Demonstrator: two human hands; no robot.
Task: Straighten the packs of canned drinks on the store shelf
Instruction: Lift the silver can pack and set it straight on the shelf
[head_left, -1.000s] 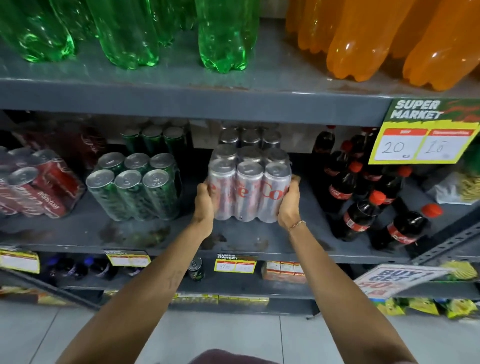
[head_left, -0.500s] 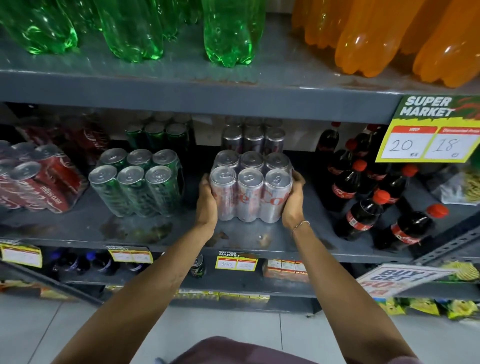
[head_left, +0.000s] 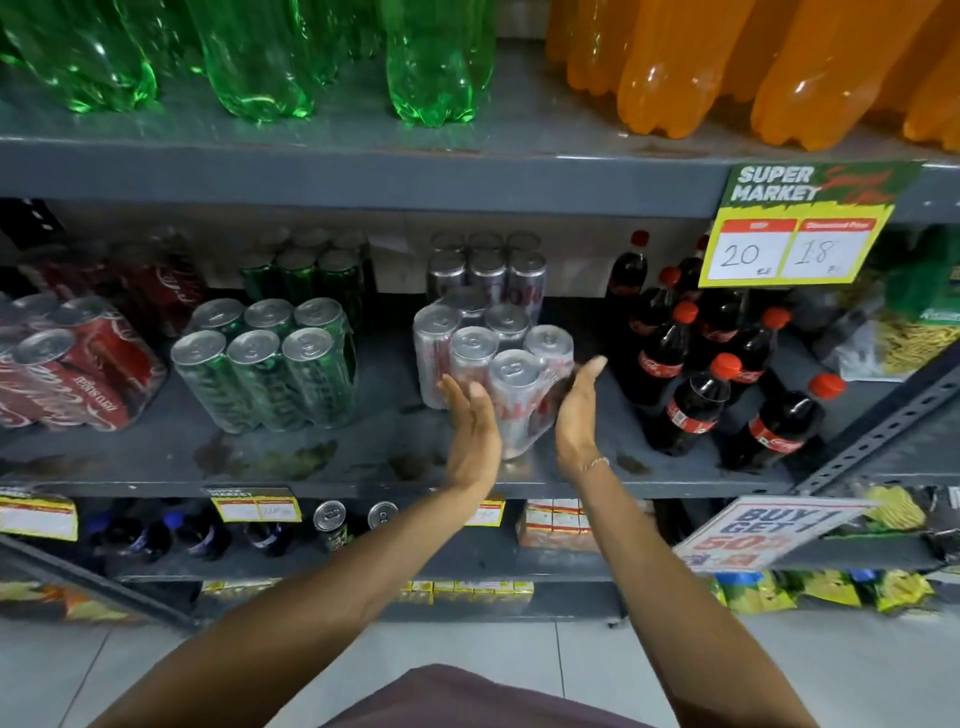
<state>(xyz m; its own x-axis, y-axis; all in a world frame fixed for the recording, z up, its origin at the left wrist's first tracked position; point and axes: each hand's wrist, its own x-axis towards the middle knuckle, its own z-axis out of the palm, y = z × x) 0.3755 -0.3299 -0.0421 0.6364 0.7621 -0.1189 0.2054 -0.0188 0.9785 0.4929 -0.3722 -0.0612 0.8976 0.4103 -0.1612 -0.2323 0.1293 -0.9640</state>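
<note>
A shrink-wrapped pack of silver cans (head_left: 470, 345) stands on the grey middle shelf (head_left: 311, 467), turned at an angle with one corner toward me. My left hand (head_left: 470, 431) is flat and open at that front corner's left side. My right hand (head_left: 576, 410) is flat and open at its right side, palm facing the pack. Neither hand wraps around it. To the left stand a green can pack (head_left: 260, 374) and a tilted red can pack (head_left: 78, 374). Further silver cans (head_left: 488, 270) and green cans (head_left: 301, 270) stand behind.
Cola bottles with red caps (head_left: 691, 405) stand close to the right of the silver pack. A yellow price sign (head_left: 795, 228) hangs from the shelf above, which holds green bottles (head_left: 436, 67) and orange bottles (head_left: 660, 78). A promo sign (head_left: 748, 530) sticks out lower right.
The silver pack has gone from square-on to angled on the shelf. Both hands have let go of its sides and opened flat near its front corner.
</note>
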